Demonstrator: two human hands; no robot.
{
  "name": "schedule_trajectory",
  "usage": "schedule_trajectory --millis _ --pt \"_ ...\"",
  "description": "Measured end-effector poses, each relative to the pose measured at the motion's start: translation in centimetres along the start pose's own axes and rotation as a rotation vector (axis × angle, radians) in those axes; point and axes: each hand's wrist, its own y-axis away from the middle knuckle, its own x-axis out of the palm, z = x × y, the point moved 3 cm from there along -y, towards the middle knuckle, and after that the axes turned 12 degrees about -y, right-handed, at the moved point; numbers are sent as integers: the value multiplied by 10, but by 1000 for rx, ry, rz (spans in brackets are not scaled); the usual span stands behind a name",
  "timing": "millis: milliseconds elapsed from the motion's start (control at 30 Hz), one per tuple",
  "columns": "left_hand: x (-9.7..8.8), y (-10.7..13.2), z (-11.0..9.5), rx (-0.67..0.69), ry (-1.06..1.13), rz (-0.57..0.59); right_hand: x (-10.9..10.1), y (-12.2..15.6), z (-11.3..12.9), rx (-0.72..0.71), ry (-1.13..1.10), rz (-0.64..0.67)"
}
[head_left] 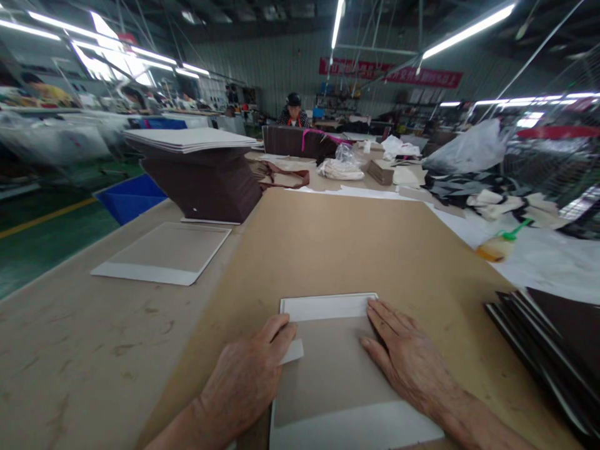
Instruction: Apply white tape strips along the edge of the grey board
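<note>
Left hand (244, 381): rested open on the panel's left edge, nothing grasped.
Right hand (407, 356): laid flat on the panel, unclenched.
Panel (332, 369): placed between the hands on a kraft sheet (300, 250).
Surface: table (70, 350), with a brown stack (201, 181) set beyond.
Room: strip lights (469, 31) are hung overhead; a co-worker (294, 109) is seated beyond.

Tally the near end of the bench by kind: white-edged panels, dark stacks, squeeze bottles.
White-edged panels: 2
Dark stacks: 2
Squeeze bottle: 1
Total: 5
</note>
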Motion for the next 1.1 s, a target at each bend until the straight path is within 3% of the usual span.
schedule_trajectory --millis 267,633,833,1000,1100 --pt "-1 -2 0 -13 -7 1 -3 -4 -6 -6 -81 -52" --pt "0 -3 -2 -23 -66 95 2 -13 2 -29 2 -15" --pt "2 -2 0 -9 -8 56 4 -16 -4 43 3 57" --pt "-1 1 2 -17 93 36 6 -14 -15 225 60 52" --pt "-1 1 3 -27 111 8 6 -13 -2 72 19 115"
